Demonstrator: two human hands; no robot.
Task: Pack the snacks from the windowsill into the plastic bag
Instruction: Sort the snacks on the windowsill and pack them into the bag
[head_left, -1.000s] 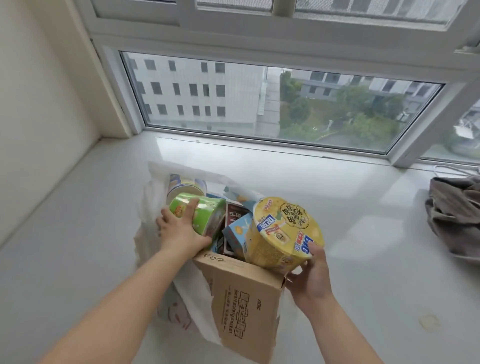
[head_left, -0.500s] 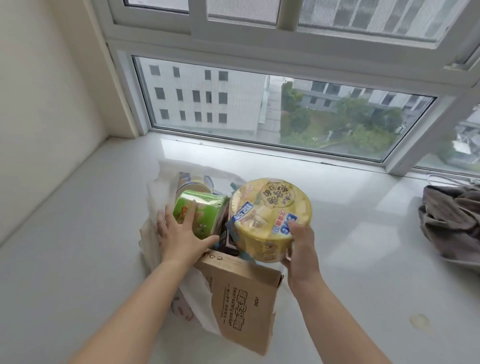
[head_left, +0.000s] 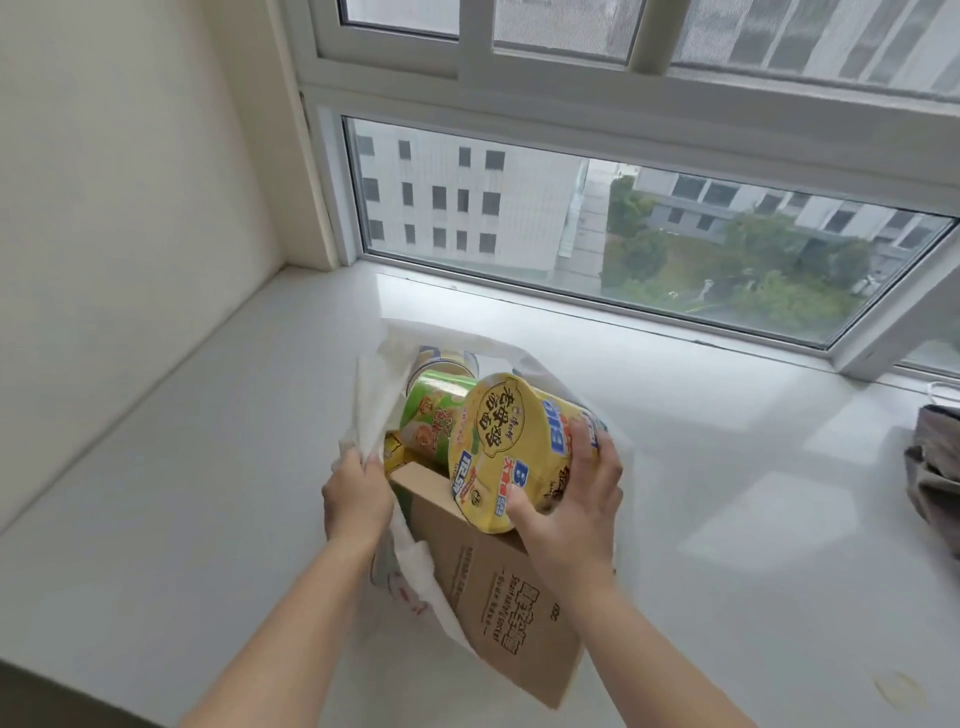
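Head view, left to right: left hand (head_left: 357, 493) pinching thin white plastic bag (head_left: 375, 410) rim, mouth wide. Inside: green noodle cup (head_left: 434, 415), brown cardboard box (head_left: 498, 597) jutting out. Right hand (head_left: 569, 499), fingers curled round yellow round noodle bowl (head_left: 511, 447), tilted over opening. Probably light, crushable, film-slick; best held round sidewall.

A yellow noodle bowl (head_left: 511, 447), green cup (head_left: 431, 415), brown cardboard box (head_left: 498, 597), white plastic bag (head_left: 376, 395).

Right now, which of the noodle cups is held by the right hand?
The big yellow noodle cup, tilted at the bag's opening. The right hand grips its side; the green cup behind it is untouched.
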